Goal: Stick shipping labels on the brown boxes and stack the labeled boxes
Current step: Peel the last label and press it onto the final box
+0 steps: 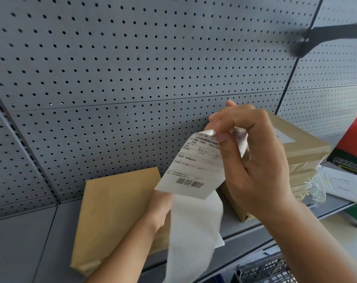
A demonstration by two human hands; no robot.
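Right hand pinching shipping label top corner; left hand mostly hidden, probably gripping white backing paper. Unlabeled brown box flat on shelf below, labeled stack right

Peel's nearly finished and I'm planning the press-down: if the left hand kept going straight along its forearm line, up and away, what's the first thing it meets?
Probably the label, hanging just past the left hand and its white backing strip. Beyond that is the pegboard wall; depth is unclear.
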